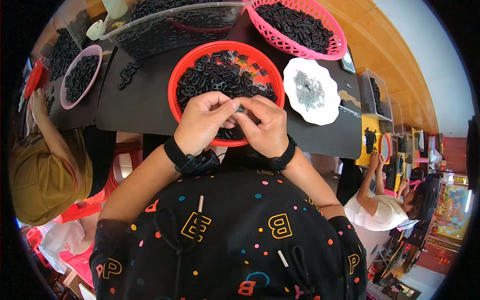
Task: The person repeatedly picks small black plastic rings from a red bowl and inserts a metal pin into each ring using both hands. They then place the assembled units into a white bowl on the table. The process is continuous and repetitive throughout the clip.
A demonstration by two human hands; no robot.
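My left hand point(207, 120) and my right hand point(265, 125) meet over the near part of a red basin point(173, 95). Their fingertips pinch a small dark piece point(240, 108) between them; most of it is hidden by the fingers. Many small black plastic pieces point(200, 82) with holes in them fill the basin, whose patterned bottom shows at the upper right. Right of the basin, near my right hand, lies a white scalloped plate point(324, 114) with a heap of tiny silvery metal parts point(308, 90).
Behind the basin stand a clear plastic bin point(175, 35) and a pink lattice basket point(340, 47), both with black pieces. A pink bowl point(64, 95) and loose black pieces point(129, 74) are at left. Co-workers sit on the left point(47, 170) and right point(380, 207).
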